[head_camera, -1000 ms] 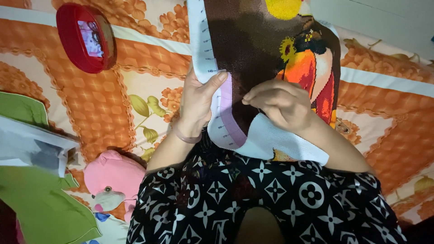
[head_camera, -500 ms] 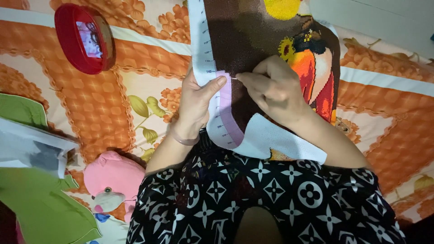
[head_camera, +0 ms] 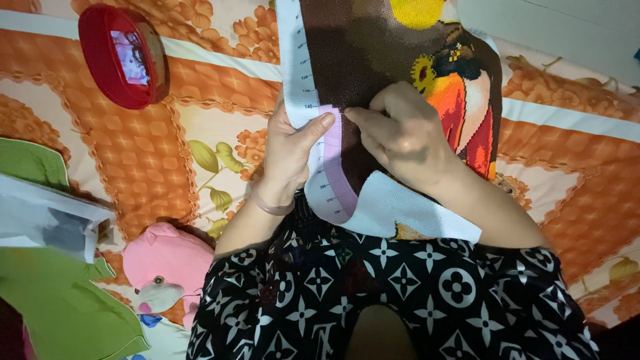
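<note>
A cross-stitch canvas (head_camera: 373, 60) with a dark brown ground, a yellow disc and an orange-and-black bird lies over my lap and the bed. Its left edge is a white strip with a ruler scale. My left hand (head_camera: 290, 150) grips that edge, thumb on top across the lilac band. My right hand (head_camera: 403, 137) rests on the brown stitching just right of the thumb, fingertips pinched together at the fabric. Whether a needle is between them is too small to tell.
An orange floral bedsheet (head_camera: 133, 160) lies underneath. A red round case (head_camera: 123, 57) sits at the upper left. A pink plush toy (head_camera: 167, 263) lies by my left knee, beside green cloth (head_camera: 53, 313) and a plastic bag (head_camera: 47, 220).
My right hand has slid up and left across the canvas, from the lower white part to the brown stitching beside my left thumb. My left hand has kept its hold.
</note>
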